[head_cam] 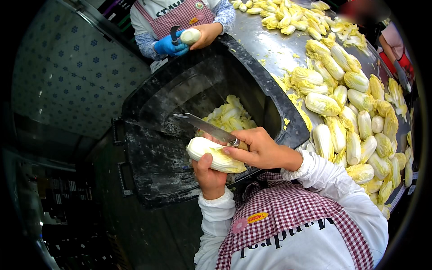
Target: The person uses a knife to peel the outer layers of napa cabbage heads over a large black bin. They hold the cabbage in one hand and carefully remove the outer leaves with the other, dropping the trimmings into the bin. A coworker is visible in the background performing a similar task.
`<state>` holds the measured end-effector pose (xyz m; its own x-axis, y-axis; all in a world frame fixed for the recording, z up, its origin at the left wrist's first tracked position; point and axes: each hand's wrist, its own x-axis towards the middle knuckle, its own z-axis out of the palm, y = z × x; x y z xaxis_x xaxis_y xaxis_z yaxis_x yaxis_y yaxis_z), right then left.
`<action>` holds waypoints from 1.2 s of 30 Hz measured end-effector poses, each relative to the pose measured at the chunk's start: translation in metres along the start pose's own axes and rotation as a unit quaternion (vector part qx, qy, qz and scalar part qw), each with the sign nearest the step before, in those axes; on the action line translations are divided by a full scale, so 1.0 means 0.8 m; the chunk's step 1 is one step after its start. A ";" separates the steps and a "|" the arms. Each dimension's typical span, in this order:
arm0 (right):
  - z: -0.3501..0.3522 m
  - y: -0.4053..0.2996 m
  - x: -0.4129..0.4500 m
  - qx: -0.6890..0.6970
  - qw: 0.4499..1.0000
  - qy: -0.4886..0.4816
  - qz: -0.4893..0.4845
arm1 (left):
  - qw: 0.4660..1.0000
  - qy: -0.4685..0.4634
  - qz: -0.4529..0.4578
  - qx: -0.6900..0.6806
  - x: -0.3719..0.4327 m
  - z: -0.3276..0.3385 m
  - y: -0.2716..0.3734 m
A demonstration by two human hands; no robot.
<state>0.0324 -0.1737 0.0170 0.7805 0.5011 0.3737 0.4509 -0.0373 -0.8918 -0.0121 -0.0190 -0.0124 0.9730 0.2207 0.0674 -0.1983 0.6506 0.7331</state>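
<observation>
My left hand (210,175) holds a napa cabbage (214,157) from below, its pale base pointing left and its yellow leaf tips toward the right. In my right hand (261,150) is a knife (209,127) with a wooden handle. Its broad blade points up and left above the cabbage. The right thumb lies close to the cabbage's leaves; whether it touches them I cannot tell. Both hands are over the near side of a large black plastic bin (158,152). Loose cabbage leaves (231,116) lie inside the bin.
A steel table (251,33) on the right bears many napa cabbages (322,104) and loose leaves. Across the bin, a co-worker's blue-gloved hand (172,45) holds a hooked knife (174,33) beside a trimmed cabbage (190,36). Another person's gloved hand (401,76) shows at far right.
</observation>
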 end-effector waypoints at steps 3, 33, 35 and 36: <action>0.004 0.003 -0.003 -0.008 0.999 0.027 0.027 | 0.999 -0.028 0.003 -0.019 0.003 -0.002 -0.007; -0.036 0.034 0.042 -0.181 0.968 0.144 -0.102 | 0.984 0.080 -0.112 -0.110 -0.005 0.017 0.019; -0.019 0.020 0.031 -0.111 0.981 0.140 -0.081 | 0.989 0.035 -0.085 -0.112 -0.002 0.000 0.013; -0.017 0.010 0.022 0.016 0.997 0.060 0.053 | 0.991 0.029 -0.078 -0.101 0.003 0.003 0.012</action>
<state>0.0554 -0.1772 0.0199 0.8702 0.3883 0.3032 0.3505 -0.0555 -0.9349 -0.0112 -0.0136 -0.0035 0.9864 0.1435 -0.0805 -0.0707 0.8117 0.5798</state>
